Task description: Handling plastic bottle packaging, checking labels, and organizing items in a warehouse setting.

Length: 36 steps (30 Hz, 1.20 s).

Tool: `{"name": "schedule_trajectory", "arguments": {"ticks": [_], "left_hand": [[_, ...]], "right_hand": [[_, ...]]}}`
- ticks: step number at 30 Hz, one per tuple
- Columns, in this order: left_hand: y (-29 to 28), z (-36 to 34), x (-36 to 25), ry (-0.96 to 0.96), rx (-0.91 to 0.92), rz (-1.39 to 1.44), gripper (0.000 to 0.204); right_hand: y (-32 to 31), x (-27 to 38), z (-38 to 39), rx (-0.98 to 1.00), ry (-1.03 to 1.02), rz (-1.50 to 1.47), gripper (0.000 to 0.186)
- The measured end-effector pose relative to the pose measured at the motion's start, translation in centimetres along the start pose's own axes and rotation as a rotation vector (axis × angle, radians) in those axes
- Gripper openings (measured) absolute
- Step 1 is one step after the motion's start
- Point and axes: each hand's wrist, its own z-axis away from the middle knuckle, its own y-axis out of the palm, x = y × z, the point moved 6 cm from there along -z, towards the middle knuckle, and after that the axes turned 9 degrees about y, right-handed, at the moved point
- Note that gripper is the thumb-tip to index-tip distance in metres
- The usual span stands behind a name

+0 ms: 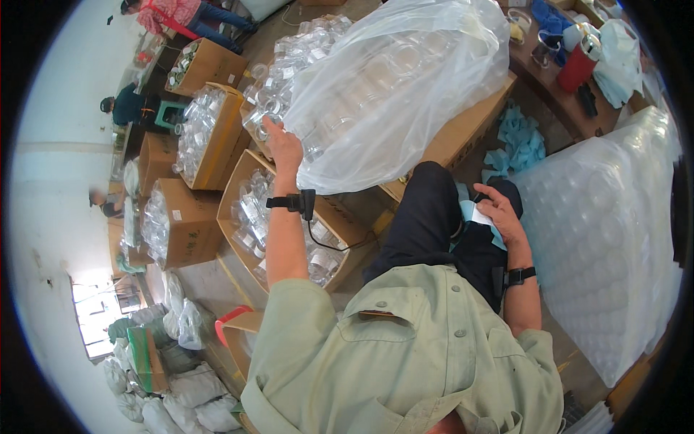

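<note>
While the view bends hard at its rim, the far left of the frame shows open brown cardboard cartons packed with small clear glass jars; more such cartons run toward the upper left, where other people sit or bend over their own boxes.

Left of centre: the left hand is stretched up and away from the body, a black strap on its wrist. Fingers look loosely curled with their tips against a clear jar at the edge of the heap; whether they close round it I cannot tell.

Centre top: a large translucent plastic bag lies over the jar heap, slack and crinkled, jars showing through it.

Right of centre: the right hand rests on the person's dark-trousered thigh, fingers together, pinching a pale blue flat piece. More blue pieces lie on the floor above it.

Far right: a bulky sheet-wrapped stack of clear containers.

Judgement: the jars are rigid, smooth, likely slippery and breakable; best gripped round the body, one at a time. The blue piece looks light and limp; an edge pinch suffices.
</note>
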Motion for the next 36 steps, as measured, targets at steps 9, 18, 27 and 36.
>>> {"name": "schedule_trajectory", "arguments": {"ticks": [9, 18, 27, 36], "left_hand": [[2.1, 2.6, -4.7, 0.001, -0.118, 0.091, 0.088], [1.7, 6.9, -11.1, 0.368, 0.003, -0.139, 0.056], [11.0, 19.5, -25.3, -0.216, 0.792, 1.316, 0.056], [8.5, 15.4, -21.2, -0.199, 0.770, 1.217, 0.053]], "right_hand": [[-0.6, -0.6, -0.2, -0.066, -0.018, 0.025, 0.060], [5.0, 4.3, 0.6, 0.091, -0.023, 0.340, 0.056], [9.5, 9.8, 1.9, 0.122, -0.232, 0.509, 0.057], [6.9, 9.4, 3.9, 0.109, -0.145, 0.420, 0.066]]}}
